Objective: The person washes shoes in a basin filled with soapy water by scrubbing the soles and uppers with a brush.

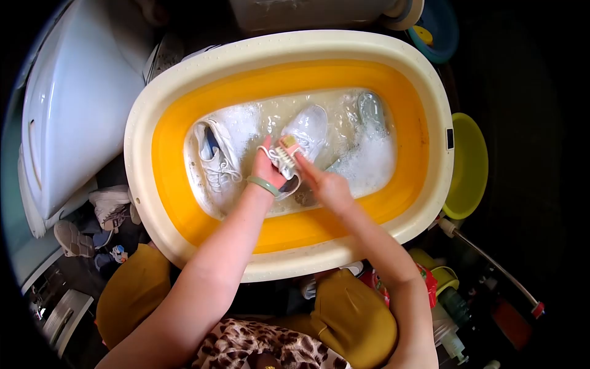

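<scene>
My left hand (pixel 265 167), with a pale green bangle at its wrist, grips a white lace-up shoe (pixel 309 126) near its opening. The toe of this shoe points away from me. My right hand (pixel 330 189) holds a pink scrub brush (pixel 287 152) with pale bristles against the shoe's lace area. Both hands are inside a yellow tub (pixel 295 72) with a cream rim, just above cloudy, soapy water. Another white lace-up shoe (pixel 215 161) rests at the tub's left side, its blue-grey insole showing. To the right, a greyish-green sole (pixel 370 112) lies partly under foam.
A green basin (pixel 465 166) stands against the tub's right side, and a blue basin (pixel 437 31) is at the upper right. Several shoes (pixel 75 238) lie on the floor at left, below a white glossy fixture (pixel 86 92). Bottles (pixel 453 344) stand at lower right.
</scene>
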Motion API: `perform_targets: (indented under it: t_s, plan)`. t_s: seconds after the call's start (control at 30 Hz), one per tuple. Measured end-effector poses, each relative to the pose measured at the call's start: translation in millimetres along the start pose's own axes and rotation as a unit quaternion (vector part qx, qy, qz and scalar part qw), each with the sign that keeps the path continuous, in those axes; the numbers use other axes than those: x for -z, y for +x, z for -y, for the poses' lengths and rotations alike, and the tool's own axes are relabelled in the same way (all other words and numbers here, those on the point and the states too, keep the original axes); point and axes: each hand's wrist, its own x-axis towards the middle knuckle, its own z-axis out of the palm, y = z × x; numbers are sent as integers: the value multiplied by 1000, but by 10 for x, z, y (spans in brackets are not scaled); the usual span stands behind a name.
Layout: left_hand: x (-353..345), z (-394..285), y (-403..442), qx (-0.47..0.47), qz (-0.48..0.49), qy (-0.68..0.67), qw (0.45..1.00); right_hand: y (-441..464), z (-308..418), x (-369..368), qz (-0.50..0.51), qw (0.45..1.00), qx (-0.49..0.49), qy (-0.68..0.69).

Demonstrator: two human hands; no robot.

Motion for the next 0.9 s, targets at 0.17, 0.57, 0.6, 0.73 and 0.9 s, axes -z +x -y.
perform_targets:
  t_s: [0.17, 0.57, 0.6, 0.73, 0.9]
  plan:
    - [-133, 32, 118, -22, 2, -4, 1000, 382, -670, 453, 16, 983, -104, -152]
    - [7, 177, -282, -386, -44, 612, 689, 223, -610, 41, 60, 993, -52, -89]
    - [75, 188, -204, -410, -48, 641, 647, 272, -725, 81, 34, 991, -51, -118]
    - [511, 236, 113, -270, -22, 787, 554, 323, -918, 266, -14, 983, -149, -104]
    - [346, 79, 182, -209, 1, 887, 411, 139, -835, 327, -65, 908, -270, 315]
